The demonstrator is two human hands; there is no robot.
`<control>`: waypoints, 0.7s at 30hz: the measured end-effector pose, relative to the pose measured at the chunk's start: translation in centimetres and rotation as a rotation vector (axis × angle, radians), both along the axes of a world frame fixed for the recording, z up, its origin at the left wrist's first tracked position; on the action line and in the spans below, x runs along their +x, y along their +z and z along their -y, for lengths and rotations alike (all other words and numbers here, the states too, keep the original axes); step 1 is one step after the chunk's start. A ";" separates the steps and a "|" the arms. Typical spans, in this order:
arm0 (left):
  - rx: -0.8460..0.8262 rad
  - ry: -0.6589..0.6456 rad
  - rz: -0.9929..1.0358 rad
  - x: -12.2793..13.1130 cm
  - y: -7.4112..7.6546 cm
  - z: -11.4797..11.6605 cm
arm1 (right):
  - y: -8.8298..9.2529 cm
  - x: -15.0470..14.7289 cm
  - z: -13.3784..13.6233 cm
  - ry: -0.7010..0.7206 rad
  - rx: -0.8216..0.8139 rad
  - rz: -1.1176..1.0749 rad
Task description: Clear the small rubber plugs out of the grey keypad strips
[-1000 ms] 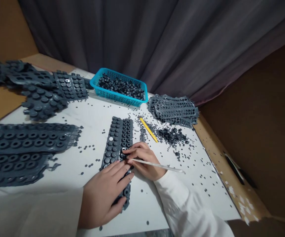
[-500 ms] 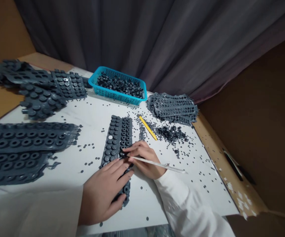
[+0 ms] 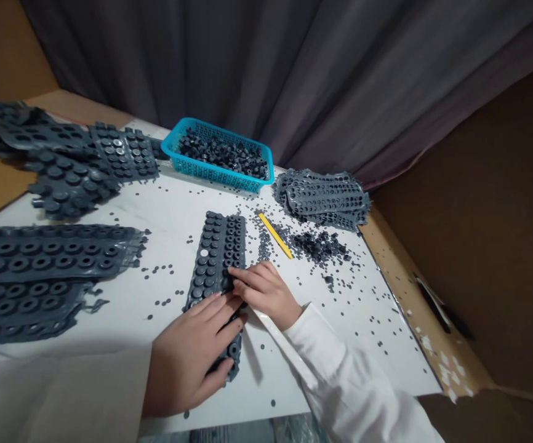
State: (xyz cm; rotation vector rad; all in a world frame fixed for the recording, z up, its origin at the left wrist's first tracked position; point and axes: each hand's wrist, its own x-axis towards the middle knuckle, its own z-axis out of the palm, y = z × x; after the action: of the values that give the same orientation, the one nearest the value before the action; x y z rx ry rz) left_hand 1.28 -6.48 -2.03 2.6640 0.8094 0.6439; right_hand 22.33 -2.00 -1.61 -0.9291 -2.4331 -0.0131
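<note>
A dark grey rubber strip of round button parts [image 3: 218, 246] lies lengthwise on the white table top [image 3: 174, 209]. My left hand [image 3: 190, 357] lies flat on the strip's near end, fingers stretched out, thumb at its edge. My right hand [image 3: 264, 292] rests at the strip's right side, its fingertips pressed together on a button near the middle. A thin pale stick [image 3: 271, 332] runs from under that hand back along my white sleeve.
A blue basket [image 3: 220, 175] of small grey parts stands at the back. Punched rubber sheets [image 3: 326, 200] are piled at the right, more rubber strips [image 3: 49, 258] at the left. A yellow stick [image 3: 276, 235], a heap of loose parts [image 3: 319, 246] and scattered grey dots lie around. A cardboard wall [image 3: 479, 215] stands at the right.
The pale stick, which pointed out to the right from my right hand, now lies back along my sleeve. My right fingers slid slightly left onto the strip. The left hand stayed put.
</note>
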 end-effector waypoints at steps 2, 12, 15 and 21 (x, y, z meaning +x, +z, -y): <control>-0.006 -0.021 -0.014 -0.1 0.2 -0.2 | 0.1 0.0 -0.1 -0.082 -0.011 -0.083; 0.128 -0.158 0.079 0.1 -0.4 0.5 | 1.7 -0.7 1.3 0.087 -0.424 -0.466; 0.064 -0.236 0.110 0.0 -0.6 0.3 | 1.0 -0.7 1.4 0.140 -0.451 -0.413; 0.034 -0.336 0.169 -0.4 -0.8 -0.5 | 0.3 -0.3 1.2 0.153 -0.438 -0.454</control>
State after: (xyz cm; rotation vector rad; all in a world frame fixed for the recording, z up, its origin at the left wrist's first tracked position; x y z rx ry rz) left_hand 0.87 -5.97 -2.83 2.6414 0.2976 0.7828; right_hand 22.03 -3.22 -1.27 -0.8085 -2.0991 0.7300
